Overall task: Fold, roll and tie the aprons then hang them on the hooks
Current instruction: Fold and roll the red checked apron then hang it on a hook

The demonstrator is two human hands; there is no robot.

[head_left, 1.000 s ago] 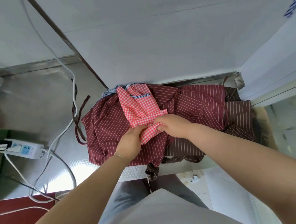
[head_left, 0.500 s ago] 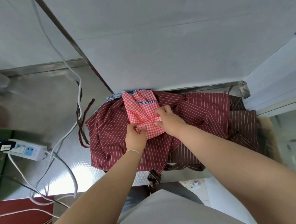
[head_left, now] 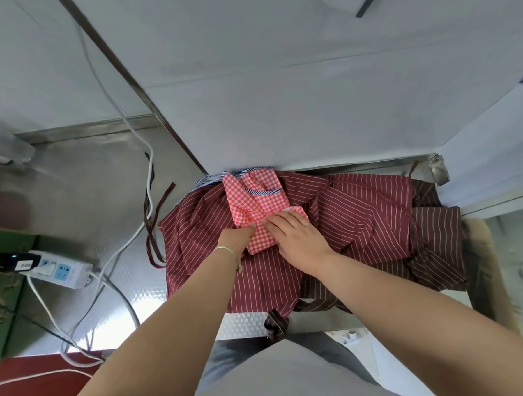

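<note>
A red-and-white checked apron [head_left: 254,197], folded small with a blue striped trim, lies on top of a heap of dark red striped aprons [head_left: 359,215] on the steel counter. My left hand [head_left: 237,234] pinches the checked apron's near edge between curled fingers. My right hand [head_left: 297,233] lies flat over its right part, fingers straight and pressing the cloth down. A brown striped apron [head_left: 434,237] lies at the right of the heap, and its ties hang over the counter's front edge.
The steel counter [head_left: 88,188] runs to the left, with a white power strip [head_left: 59,270] and white cables [head_left: 124,239] on it. Loose dark apron ties [head_left: 156,222] trail left of the heap. A white wall stands right behind the aprons.
Both hands have moved away from me along the checked apron. My right hand has gone from pinching the cloth to lying flat on it. The view has tilted slightly.
</note>
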